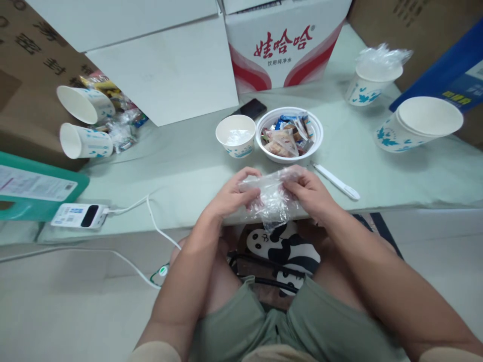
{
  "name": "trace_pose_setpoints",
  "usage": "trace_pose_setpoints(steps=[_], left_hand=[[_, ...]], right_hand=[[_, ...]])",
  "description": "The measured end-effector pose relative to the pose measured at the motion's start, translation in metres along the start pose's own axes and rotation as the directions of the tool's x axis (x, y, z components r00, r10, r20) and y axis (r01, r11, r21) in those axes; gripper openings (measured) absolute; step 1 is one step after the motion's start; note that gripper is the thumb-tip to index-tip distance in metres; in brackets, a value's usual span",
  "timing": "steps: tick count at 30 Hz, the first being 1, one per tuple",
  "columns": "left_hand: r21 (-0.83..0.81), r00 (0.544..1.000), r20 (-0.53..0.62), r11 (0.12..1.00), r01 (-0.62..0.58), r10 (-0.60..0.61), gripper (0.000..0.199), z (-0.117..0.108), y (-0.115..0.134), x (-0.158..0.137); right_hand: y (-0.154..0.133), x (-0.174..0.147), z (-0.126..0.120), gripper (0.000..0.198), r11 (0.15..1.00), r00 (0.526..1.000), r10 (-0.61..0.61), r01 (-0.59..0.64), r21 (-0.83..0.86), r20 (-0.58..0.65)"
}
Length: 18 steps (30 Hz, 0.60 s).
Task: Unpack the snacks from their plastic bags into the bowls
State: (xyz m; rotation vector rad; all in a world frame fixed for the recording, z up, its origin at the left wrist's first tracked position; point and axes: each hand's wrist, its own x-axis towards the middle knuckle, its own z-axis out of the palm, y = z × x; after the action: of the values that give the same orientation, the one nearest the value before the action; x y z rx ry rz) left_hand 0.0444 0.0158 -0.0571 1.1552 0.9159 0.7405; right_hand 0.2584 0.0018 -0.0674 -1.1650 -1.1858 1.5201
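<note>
Between my two hands stretches a crinkled clear plastic bag (273,201), held at the table's front edge. My left hand (239,190) pinches its left side, and my right hand (304,188) grips its upper right side. The bag's lower end hangs just past the edge. Just beyond my hands stands a paper cup (236,146) with clear plastic inside. Touching or nearly touching it is a white bowl (319,131) of small wrapped snacks (283,141). A white utility knife (337,182) lies to the right of my right hand.
A dark phone (252,108) lies behind the cup. Paper cups (400,131) stand at right; another cup (364,90) holds crumpled plastic. Two cups (92,142) lie tipped at left by wrapped snacks. A white device (71,216) trails a cable (154,218) over the edge. Boxes (181,70) line the back.
</note>
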Motion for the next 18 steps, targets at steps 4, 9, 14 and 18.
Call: trace_pose_setpoints(steps=[4,9,14,18], left_hand=[[-0.168,0.985,-0.147,0.979,-0.112,0.087,0.026,-0.005,0.005,0.002],[0.081,0.988,-0.112,0.992,-0.094,0.103,0.033,-0.012,0.003,0.007],[0.274,0.977,0.003,0.939,-0.208,0.215,0.032,-0.009,-0.005,0.007],[0.646,0.724,-0.337,0.707,-0.287,0.602,0.02,0.003,-0.009,0.006]], right_hand=[[0.003,-0.001,-0.005,0.009,0.997,0.999,-0.002,-0.002,0.082,0.04],[0.005,0.0,-0.007,0.016,0.999,0.998,-0.047,0.048,-0.026,0.049],[0.001,-0.001,0.001,0.037,0.987,0.989,0.139,-0.134,-0.093,0.047],[0.0,-0.002,0.009,0.02,0.98,0.997,0.071,-0.063,-0.187,0.035]])
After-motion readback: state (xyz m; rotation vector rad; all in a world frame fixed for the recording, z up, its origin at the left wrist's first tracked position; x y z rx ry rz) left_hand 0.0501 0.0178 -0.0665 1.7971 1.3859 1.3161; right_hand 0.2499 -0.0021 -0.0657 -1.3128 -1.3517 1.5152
